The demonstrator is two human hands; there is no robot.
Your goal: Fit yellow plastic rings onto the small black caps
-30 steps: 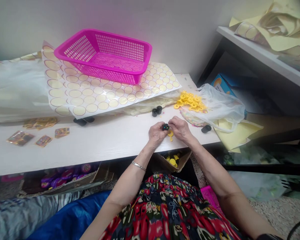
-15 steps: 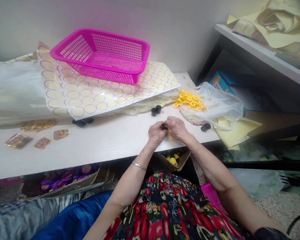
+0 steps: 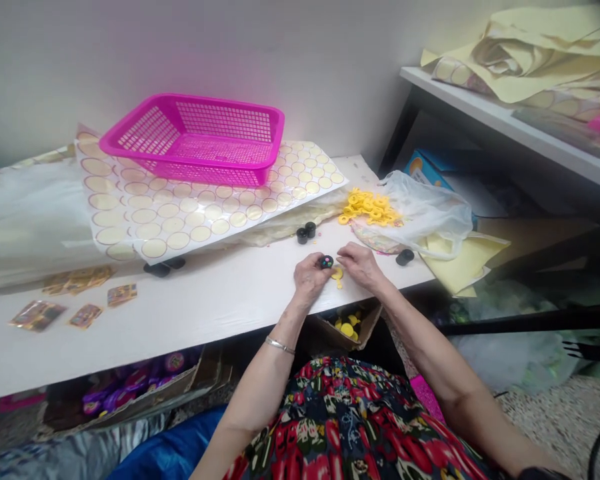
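Observation:
My left hand point(image 3: 309, 277) grips a small black round cap point(image 3: 326, 262) that has pink and green bits on its top. Just right of it, my right hand point(image 3: 359, 265) is closed at the fingertips, and whatever it pinches is too small to name. A yellow ring-shaped piece point(image 3: 337, 274) lies on the white table between my hands. Two black caps point(image 3: 306, 232) stand behind them, and another black piece point(image 3: 405, 257) lies to the right. Behind my right hand is a pile of yellow pieces point(image 3: 370, 207) beside a clear plastic bag point(image 3: 425, 210).
A pink basket point(image 3: 205, 173) rests on sticker sheets point(image 3: 200, 217) at the back left. Small packets point(image 3: 37, 315) lie at the left of the white table point(image 3: 190, 313). Below its edge are cardboard boxes point(image 3: 367, 330). A shelf point(image 3: 485, 110) juts in at the right.
My hands have moved slightly apart, uncovering the black cap with coloured bits on top and the yellow piece beside it. The camera view has shifted a little.

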